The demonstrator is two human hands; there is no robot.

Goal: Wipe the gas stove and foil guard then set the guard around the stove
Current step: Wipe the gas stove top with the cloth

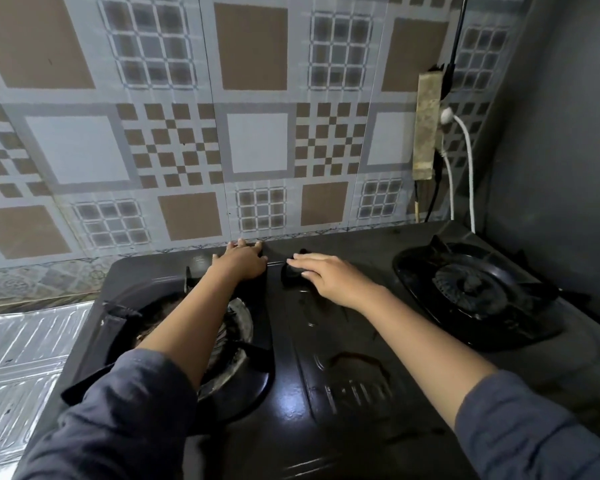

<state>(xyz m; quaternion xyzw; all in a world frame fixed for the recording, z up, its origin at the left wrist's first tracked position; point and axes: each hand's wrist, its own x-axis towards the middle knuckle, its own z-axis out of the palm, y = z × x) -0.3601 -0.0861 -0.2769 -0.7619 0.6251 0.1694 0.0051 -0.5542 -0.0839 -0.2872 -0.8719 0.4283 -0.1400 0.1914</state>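
Resting flat on the gas stove (326, 358): left hand (245, 261), right hand (321, 277).

We find no text that can be read. The gas stove (326, 358) carries raised embossed marks in its centre panel, low in the middle of the frame, which may be lettering, but glare and blur keep us from making out any character. The patterned wall tiles (257, 143) across the upper frame bear only geometric designs.
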